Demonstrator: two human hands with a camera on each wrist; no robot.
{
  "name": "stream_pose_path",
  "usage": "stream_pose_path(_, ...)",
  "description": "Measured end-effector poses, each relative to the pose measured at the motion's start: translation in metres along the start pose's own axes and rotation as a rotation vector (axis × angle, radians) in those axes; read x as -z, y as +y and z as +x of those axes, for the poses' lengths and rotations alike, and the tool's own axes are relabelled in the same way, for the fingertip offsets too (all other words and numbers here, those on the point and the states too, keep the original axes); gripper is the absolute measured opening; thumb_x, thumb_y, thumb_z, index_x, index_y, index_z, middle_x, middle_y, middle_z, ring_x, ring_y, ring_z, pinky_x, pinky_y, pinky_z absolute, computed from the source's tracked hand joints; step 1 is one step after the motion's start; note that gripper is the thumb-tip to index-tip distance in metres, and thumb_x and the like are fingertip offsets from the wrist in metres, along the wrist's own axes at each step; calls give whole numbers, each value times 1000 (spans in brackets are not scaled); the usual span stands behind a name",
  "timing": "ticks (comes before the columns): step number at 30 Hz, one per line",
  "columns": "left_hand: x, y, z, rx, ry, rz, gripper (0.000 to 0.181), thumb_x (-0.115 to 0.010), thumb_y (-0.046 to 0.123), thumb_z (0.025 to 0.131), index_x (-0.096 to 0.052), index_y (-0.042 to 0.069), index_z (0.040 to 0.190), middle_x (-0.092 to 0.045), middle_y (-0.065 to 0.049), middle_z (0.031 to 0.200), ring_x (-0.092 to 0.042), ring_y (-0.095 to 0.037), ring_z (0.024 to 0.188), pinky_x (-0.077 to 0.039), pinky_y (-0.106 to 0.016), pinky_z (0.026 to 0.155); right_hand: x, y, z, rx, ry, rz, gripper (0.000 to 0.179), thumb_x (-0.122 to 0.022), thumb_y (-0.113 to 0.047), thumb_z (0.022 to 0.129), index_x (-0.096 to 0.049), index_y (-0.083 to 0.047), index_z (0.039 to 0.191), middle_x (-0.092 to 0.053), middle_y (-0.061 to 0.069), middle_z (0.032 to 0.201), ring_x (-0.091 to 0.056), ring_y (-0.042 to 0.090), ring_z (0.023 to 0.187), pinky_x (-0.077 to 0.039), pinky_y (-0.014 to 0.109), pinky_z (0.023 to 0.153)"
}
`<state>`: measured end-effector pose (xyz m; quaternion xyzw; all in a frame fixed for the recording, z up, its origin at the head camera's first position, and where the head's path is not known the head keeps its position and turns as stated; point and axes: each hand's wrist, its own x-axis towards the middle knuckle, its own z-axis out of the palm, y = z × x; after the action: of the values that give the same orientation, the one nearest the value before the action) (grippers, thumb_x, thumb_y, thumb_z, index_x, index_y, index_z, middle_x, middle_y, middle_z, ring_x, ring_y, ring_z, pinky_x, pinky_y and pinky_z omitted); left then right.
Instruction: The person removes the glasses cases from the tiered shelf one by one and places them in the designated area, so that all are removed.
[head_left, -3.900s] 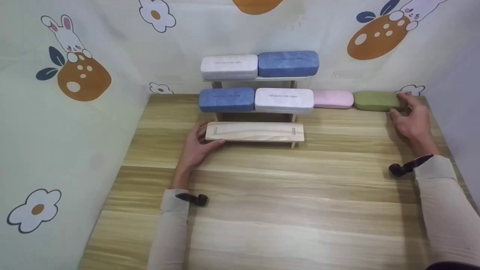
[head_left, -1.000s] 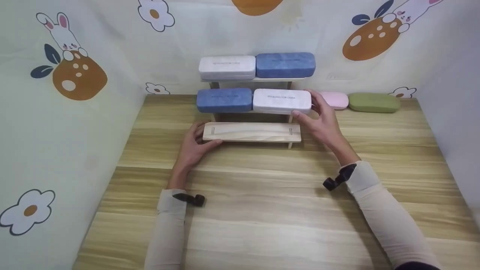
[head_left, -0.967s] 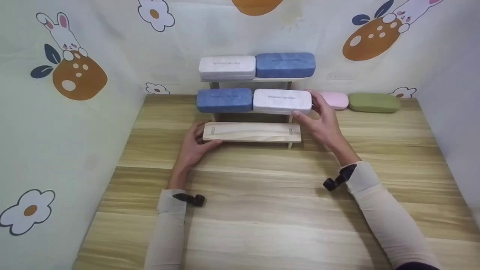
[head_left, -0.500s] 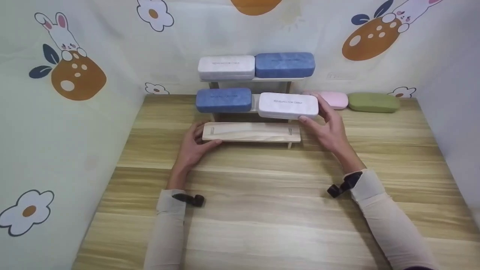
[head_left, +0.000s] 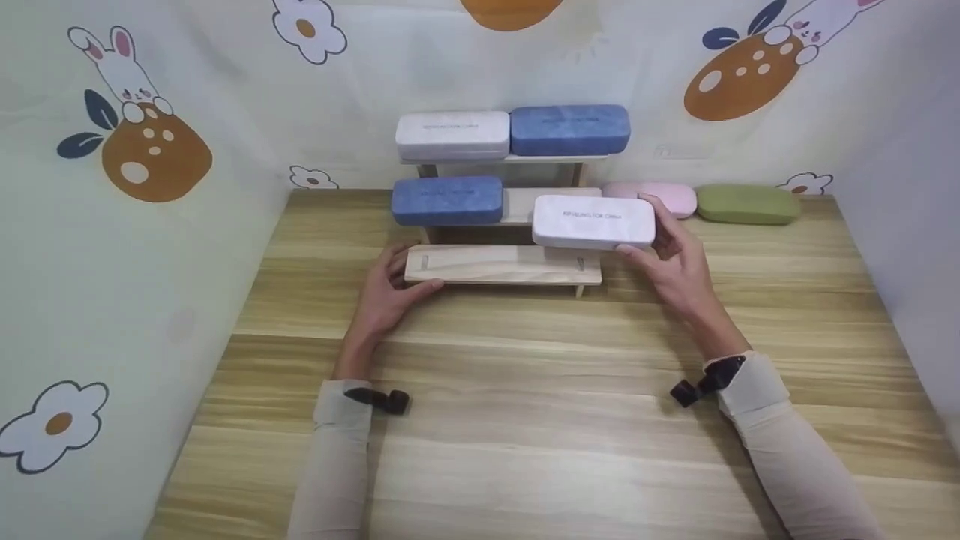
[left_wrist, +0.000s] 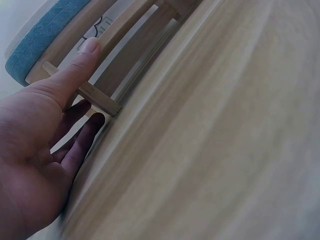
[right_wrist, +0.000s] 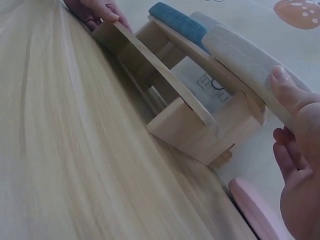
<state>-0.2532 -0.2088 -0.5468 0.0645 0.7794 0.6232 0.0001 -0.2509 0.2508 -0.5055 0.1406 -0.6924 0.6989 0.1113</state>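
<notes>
My right hand (head_left: 686, 274) holds a white glasses case (head_left: 592, 221) by its right end, thumb in front and fingers behind. The case is lifted off the middle shelf and overlaps the right end of the bottom shelf in the head view. My left hand (head_left: 386, 292) grips the left end of the three-tier wooden stand (head_left: 502, 264) at its bottom shelf, thumb along the front edge. A blue glasses case (head_left: 448, 200) sits on the left of the middle shelf. On the top shelf, another white case (head_left: 452, 135) and another blue case (head_left: 570, 130) lie end to end.
A pink glasses case (head_left: 660, 199) and a green one (head_left: 748, 204) lie in line on the table (head_left: 510, 420), right of the stand. Behind and to the left hangs a cloth (head_left: 240, 97) printed with rabbits and flowers.
My right hand has moved from the green case to the white case on the middle shelf, gripped it and pulled it forward and right. My left hand has stayed on the stand.
</notes>
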Motion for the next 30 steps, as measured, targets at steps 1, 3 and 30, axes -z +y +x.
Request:
stream_pose_path(1, 0, 0, 0, -1, -1, 1, 83, -97, 28, 83, -53, 14, 152, -68, -6, 151, -70, -22, 130, -55, -30, 108, 2, 0, -1, -2, -1, 10, 78, -81, 7, 92, -49, -5, 161, -56, 19, 159, -57, 23, 145, -46, 26, 121)
stream_pose_path(3, 0, -1, 0, -3, -1, 5, 84, -97, 29, 83, -53, 14, 152, -68, -6, 151, -69, -21, 131, -54, -32, 109, 7, -1, -2, -8, 7, 24, 77, -80, 8, 92, -50, -7, 161, -56, 20, 158, -57, 24, 144, -47, 26, 120)
stream_pose_path(30, -1, -3, 2, -25, 1, -15, 83, -96, 23, 84, -52, 6, 153, -70, -7, 148, -69, -22, 129, -54, -26, 104, 78, 4, -14, -84, 184, 167, 73, -77, 15, 91, -55, -9, 157, -59, 15, 156, -67, 21, 129, -61, 26, 99)
